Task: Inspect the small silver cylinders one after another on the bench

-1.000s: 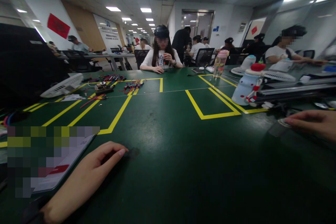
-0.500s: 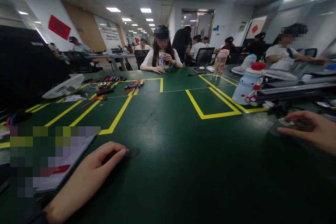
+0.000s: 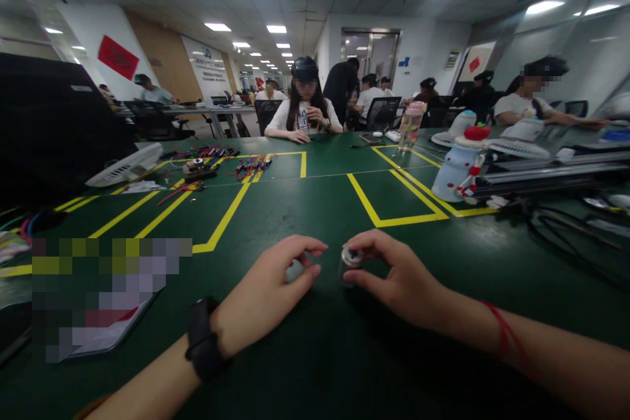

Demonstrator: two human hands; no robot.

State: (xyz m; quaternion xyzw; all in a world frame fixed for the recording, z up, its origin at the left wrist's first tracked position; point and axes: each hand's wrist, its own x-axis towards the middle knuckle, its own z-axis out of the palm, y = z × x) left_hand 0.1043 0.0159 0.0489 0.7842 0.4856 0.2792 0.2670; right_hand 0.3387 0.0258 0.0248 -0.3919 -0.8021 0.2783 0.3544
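My right hand (image 3: 394, 275) pinches a small silvery cylinder (image 3: 351, 265) between thumb and fingers, near the middle of the green table. The cylinder is upright, with a pale metal rim and a dark spot on its top; its exact kind I cannot make out. Just to the left of it, my left hand (image 3: 275, 285) curves with thumb and fingers apart and nothing between them. A small gap separates the left fingertips from the cylinder. A black band is round my left wrist, a red string round the right.
On the left lie bundles of coloured wires (image 3: 253, 166), a white fan (image 3: 125, 165) and a tablet-like sheet (image 3: 118, 335), partly blurred out. To the right stand a blue bottle (image 3: 453, 174), metal rails (image 3: 551, 174) and black cables (image 3: 566, 230). A person (image 3: 305, 105) sits opposite.
My right hand has come from the right edge to the table's middle with the cylinder. My left hand has moved right towards it, and its fingers have spread from nearly closed.
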